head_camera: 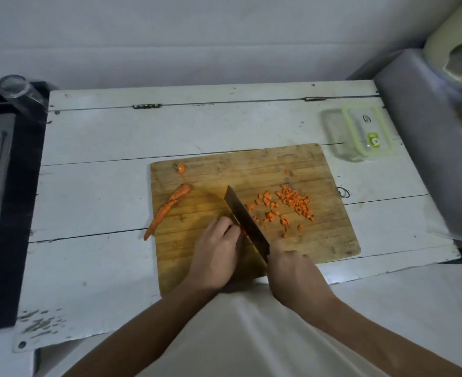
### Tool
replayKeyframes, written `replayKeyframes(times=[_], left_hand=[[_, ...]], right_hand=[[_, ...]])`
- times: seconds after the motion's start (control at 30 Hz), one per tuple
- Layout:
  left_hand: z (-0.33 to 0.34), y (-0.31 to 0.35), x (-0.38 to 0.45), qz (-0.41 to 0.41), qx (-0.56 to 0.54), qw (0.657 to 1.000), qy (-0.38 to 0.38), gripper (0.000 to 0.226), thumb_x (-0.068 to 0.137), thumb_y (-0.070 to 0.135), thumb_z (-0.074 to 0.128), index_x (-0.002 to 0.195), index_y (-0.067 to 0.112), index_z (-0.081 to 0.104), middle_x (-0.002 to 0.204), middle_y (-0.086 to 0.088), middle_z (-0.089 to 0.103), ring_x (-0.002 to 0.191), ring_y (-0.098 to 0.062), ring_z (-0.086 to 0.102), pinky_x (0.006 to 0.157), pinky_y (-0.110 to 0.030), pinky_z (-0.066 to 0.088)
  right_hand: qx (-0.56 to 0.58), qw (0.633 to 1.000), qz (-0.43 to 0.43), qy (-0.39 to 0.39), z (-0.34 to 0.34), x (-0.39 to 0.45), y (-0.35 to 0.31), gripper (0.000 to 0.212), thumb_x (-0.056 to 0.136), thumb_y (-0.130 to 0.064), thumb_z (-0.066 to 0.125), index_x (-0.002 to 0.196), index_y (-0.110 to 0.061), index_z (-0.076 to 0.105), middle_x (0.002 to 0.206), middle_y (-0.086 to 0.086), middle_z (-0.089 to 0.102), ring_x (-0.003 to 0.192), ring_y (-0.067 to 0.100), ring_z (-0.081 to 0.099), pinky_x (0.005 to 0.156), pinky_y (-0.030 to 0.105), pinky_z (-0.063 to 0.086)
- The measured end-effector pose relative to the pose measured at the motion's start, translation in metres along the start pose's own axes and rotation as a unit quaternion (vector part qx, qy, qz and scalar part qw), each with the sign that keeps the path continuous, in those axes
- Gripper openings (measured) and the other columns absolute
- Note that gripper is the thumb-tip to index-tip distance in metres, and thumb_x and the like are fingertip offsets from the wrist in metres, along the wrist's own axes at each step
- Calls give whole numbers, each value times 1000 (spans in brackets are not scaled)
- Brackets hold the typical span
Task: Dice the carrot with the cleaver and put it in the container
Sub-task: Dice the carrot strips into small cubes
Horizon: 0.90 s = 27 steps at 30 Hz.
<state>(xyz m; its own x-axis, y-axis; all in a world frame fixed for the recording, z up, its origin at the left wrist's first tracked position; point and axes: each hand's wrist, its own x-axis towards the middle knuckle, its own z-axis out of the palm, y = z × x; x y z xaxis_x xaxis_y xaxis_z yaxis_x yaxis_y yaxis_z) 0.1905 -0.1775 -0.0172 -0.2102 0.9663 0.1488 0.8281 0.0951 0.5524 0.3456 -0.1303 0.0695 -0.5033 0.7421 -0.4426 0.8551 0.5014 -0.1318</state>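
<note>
A wooden cutting board (319, 240) lies on the white table. My right hand (292, 273) grips the cleaver (244, 216) by its handle, blade edge down on the board. My left hand (216, 248) has curled fingers holding carrot strips (240, 232) against the blade's left side; they are mostly hidden. A pile of diced carrot (289, 205) lies right of the blade. A long uncut carrot piece (167, 208) lies at the board's left edge, and a cut carrot top (180, 168) sits at the far left corner. The clear container (333, 131) stands beyond the board at right.
A green-rimmed lid (368, 131) leans on the container. A black sink surround (12, 213) borders the table at left, with a clear glass (14, 88) at its back. A grey slanted surface (425, 148) rises at the right.
</note>
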Motion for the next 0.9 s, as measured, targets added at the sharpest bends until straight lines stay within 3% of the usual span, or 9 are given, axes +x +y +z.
replayKeyframes(times=[0.1,0.17,0.27,0.4,0.5,0.6,0.7,0.9], left_hand=[[-2,0,3,-5,-6,1000,-6,7,87,5,65,83,11,65,93,-5,58,80,-25,56,63,-33,43],[-2,-1,3,-29,-29,999,-18,10,86,6,70,82,14,65,92,-2,57,80,-23,55,65,-30,40],[-2,-4,2,-48,-50,997,-40,3,91,13,70,92,14,73,97,0,60,88,-21,59,75,-36,51],[-16,-8,-2,-84,-77,992,-51,21,96,25,68,116,19,74,110,5,65,101,-13,61,91,-29,53],[-26,-10,-6,-133,-99,985,-47,15,97,26,68,111,23,72,103,13,58,93,-5,57,82,-16,48],[-25,-9,-3,-161,-89,982,-49,11,96,27,70,105,23,71,98,15,54,87,-2,53,70,-7,37],[-24,-7,2,-167,-84,980,-61,11,95,29,71,104,23,73,96,13,58,84,-3,55,67,-8,36],[-22,0,12,-186,-56,979,-67,7,96,31,69,96,28,76,98,11,63,83,-9,61,68,-26,52]], right_hand=[[3,1000,5,23,4,19,-16,17,98,-5,44,98,-19,33,87,10,70,80,32,71,59,37,48],[25,998,12,52,3,36,-26,10,100,-7,39,100,-17,39,88,11,70,82,35,71,62,41,52],[71,995,32,67,-2,45,-18,10,104,-20,39,105,-14,46,92,16,68,87,40,67,65,42,47],[125,986,49,98,-9,19,10,16,105,-26,41,107,-12,48,82,12,66,76,36,64,58,35,35],[116,987,33,102,-9,4,14,17,105,-27,41,108,-13,48,78,7,65,69,30,64,55,36,42],[113,988,35,95,-4,0,7,17,105,-29,41,113,-15,49,88,9,68,76,29,65,63,39,50],[101,989,36,101,2,5,-5,17,106,-29,40,114,-17,48,88,8,68,79,29,67,61,35,46],[77,992,64,72,9,14,-25,4,104,-17,44,106,-20,45,83,4,67,74,25,69,67,40,59]])
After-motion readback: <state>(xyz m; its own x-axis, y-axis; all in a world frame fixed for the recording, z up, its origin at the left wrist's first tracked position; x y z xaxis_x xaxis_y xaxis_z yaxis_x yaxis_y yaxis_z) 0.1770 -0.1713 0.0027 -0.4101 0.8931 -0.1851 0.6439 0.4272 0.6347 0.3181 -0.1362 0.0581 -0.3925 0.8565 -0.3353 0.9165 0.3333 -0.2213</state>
